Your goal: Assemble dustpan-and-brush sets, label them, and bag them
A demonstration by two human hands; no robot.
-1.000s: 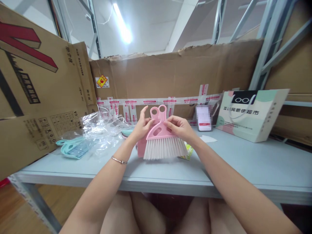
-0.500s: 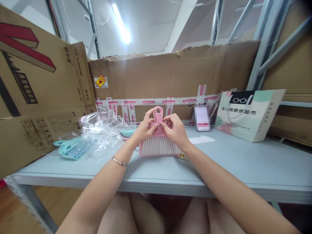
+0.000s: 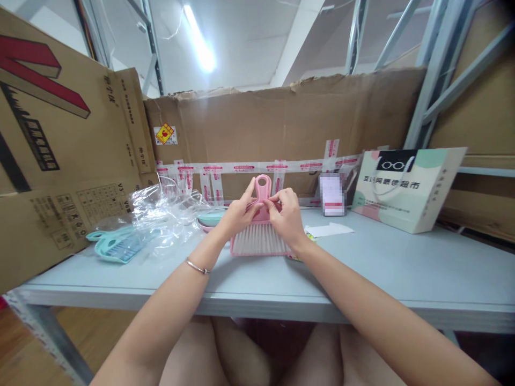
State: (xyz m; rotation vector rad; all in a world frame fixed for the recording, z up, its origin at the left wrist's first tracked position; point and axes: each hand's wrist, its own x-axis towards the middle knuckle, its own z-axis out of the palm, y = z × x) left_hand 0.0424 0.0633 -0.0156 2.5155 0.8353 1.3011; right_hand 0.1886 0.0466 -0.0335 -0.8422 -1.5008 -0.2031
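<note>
A pink hand brush (image 3: 261,238) with white bristles stands upright over the table, its bristles facing me and its looped handle at the top. A pink rim around the bristles looks like a dustpan behind it. My left hand (image 3: 242,213) grips the left side near the base of the handle, with thumb and fingers closed. On the right side my right hand (image 3: 286,214) pinches the same spot, thumb and fingertips pressed together beside the left thumb. Anything small between the fingertips is hidden. Behind my right wrist, a small colourful packet or card (image 3: 295,258) shows in part.
Crumpled clear plastic (image 3: 173,214) and a teal dustpan with brush (image 3: 116,244) lie at the left. Stacked teal and pink pieces (image 3: 210,219) sit behind my left hand. A phone (image 3: 333,194), a white paper strip (image 3: 330,230) and a paper bag (image 3: 406,187) are at the right. Cardboard (image 3: 249,123) walls the back.
My right hand has shifted slightly left and its fingers have drawn closer to the left thumb. My left index finger now lies straighter along the handle. The brush stays in place.
</note>
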